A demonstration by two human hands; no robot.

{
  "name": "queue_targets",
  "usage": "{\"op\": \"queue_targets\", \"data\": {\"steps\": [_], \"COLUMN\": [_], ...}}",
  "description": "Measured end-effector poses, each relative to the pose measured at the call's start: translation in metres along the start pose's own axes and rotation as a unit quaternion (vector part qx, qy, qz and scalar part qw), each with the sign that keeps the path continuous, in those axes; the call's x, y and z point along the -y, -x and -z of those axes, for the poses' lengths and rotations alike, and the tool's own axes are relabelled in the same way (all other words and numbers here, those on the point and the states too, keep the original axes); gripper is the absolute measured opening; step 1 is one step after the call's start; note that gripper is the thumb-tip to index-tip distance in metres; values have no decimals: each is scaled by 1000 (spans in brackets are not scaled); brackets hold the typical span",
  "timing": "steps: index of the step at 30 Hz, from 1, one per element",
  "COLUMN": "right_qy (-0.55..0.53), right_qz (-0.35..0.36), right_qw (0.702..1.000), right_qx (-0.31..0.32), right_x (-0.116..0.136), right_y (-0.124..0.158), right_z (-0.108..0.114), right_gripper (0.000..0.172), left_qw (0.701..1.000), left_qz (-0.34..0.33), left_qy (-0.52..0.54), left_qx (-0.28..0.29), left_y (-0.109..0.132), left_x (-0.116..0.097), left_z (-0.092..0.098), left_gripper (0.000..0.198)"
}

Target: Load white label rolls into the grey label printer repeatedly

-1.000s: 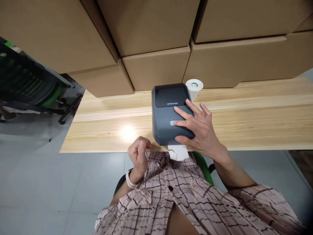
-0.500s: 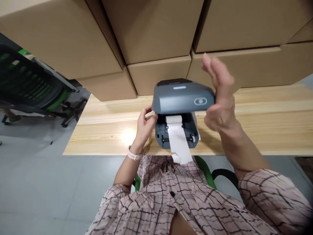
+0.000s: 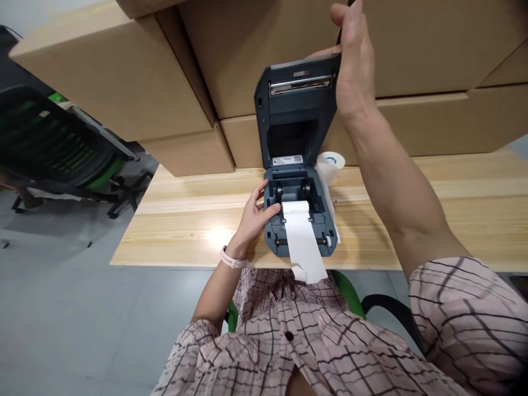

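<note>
Printer point(image 3: 289, 173) sits on your table point(image 3: 185, 220), lid point(image 3: 289, 113) raised; your right hand point(image 3: 355, 71) touches the lid's edge, grip unclear; your left hand point(image 3: 256, 217), fingers and thumb apart, touches the printer's left side near the paper strip point(image 3: 301, 242).

The printer point(image 3: 289, 174) looks matt plastic, the strip point(image 3: 303, 239) paper, the tabletop point(image 3: 190, 220) glossy wood.

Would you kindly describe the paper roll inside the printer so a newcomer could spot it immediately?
On the wooden table sits a dark printer, its lid raised. The white paper roll lies in its base; unlike the roll standing outside, its loose end reaches past the table's near edge.
</note>
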State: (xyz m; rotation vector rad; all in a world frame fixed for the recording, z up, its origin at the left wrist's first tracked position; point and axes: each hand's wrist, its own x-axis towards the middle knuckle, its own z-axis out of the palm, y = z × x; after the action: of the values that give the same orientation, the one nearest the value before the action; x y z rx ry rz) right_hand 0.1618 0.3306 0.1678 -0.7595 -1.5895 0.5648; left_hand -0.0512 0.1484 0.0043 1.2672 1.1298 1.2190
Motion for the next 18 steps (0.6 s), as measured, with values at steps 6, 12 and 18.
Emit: {"op": "queue_targets", "data": {"steps": [6,12,18], "right_qy": [212,240,197], "right_qz": [321,89,46], "right_qw": [922,851,838], "right_qx": [-45,459,506], "right_x": [27,33,18], "right_y": [80,157,163], "right_z": [6,5,3], "right_gripper": [30,42,48], "left_qw": [1000,999,1000], "left_qz": [-12,-41,-27], "left_qy": [-22,-13,5], "left_qx": [13,2,-14], "left_y": [0,-1,-3], "left_x": [1,0,2], "left_z": [2,-1,-2], "left_gripper": [85,86,95]}}
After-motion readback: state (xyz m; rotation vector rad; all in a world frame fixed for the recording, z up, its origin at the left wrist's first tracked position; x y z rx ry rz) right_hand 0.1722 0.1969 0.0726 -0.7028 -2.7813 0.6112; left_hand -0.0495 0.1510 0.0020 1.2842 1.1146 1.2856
